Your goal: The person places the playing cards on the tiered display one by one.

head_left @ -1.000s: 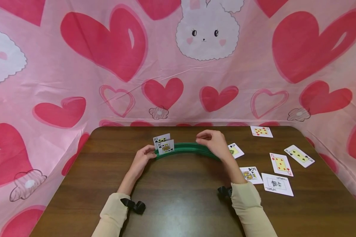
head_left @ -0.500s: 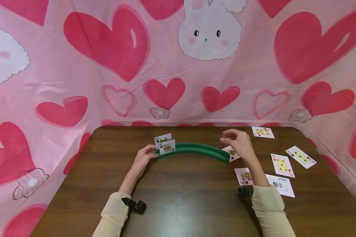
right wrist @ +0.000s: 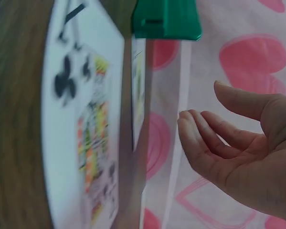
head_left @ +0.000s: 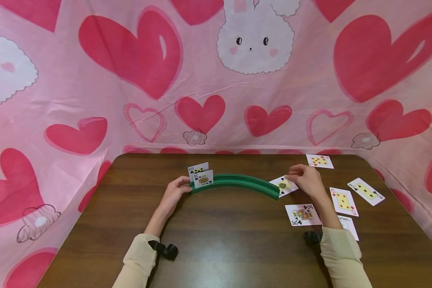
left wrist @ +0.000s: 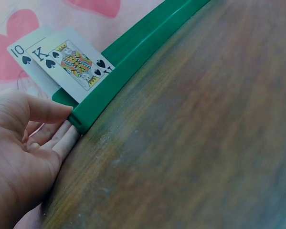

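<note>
My left hand (head_left: 173,195) pinches the left end of a curved green card holder (head_left: 243,181), thumb in front and fingers behind and below. Two cards stand upright in the holder near that end: the king of spades (left wrist: 76,64) in front, the ten of spades (left wrist: 22,53) partly hidden behind it. My right hand (head_left: 308,182) hovers beside the holder's right end, over the right edge of an ace (head_left: 283,185) lying face up. Nothing is between its loosely bent fingers, and the thumb stands apart in the right wrist view. Nearer to me lies the king of clubs (head_left: 302,215).
Farther right on the brown table (head_left: 216,248) lie a red seven (head_left: 319,161), the five of diamonds (head_left: 344,201), a black-suited card (head_left: 366,191) and a joker (head_left: 351,227) partly covered by the right forearm. A pink heart-patterned cloth (head_left: 201,80) hangs behind the table.
My right hand has moved right, from above the holder to over the ace's right edge, uncovering the holder's right end. My left hand stays on the left end.
</note>
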`<control>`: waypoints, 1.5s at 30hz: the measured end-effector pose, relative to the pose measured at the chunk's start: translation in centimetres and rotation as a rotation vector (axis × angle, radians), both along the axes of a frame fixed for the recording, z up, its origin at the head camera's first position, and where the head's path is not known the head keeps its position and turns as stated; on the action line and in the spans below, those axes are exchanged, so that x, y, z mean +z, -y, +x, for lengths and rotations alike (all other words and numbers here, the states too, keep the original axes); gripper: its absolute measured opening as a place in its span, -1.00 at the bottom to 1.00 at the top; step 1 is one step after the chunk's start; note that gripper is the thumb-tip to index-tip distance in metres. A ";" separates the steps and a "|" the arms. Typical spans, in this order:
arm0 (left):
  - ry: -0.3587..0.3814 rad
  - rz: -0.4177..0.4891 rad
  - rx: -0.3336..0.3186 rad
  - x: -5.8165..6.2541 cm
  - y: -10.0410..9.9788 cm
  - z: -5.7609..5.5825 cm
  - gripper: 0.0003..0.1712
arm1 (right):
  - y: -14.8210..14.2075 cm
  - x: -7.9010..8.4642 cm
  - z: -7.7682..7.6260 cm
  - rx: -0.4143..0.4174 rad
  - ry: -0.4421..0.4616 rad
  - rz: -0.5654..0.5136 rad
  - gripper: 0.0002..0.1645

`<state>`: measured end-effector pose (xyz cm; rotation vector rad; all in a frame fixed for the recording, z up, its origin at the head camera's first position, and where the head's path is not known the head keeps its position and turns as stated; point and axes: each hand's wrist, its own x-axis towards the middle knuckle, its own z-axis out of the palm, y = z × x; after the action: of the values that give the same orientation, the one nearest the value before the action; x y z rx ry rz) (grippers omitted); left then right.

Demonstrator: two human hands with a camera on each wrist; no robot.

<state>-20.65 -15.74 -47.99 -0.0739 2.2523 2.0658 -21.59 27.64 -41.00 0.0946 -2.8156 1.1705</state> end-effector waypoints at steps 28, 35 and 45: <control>0.003 -0.012 0.006 -0.2 0.0 -0.1 -0.69 | -1.0 -3.0 -0.9 0.065 0.202 0.190 -0.11; 0.011 -0.011 0.008 -0.1 0.0 0.0 -0.68 | -0.8 -2.7 -0.8 -0.006 0.286 0.206 -0.34; 0.005 -0.003 0.003 -0.2 0.1 0.1 -0.69 | -2.0 -2.5 -0.7 -0.042 0.277 0.212 -0.34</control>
<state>-20.56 -15.80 -48.17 -0.0828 2.2537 2.0608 -22.27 29.63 -43.51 -0.1214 -3.1579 0.9375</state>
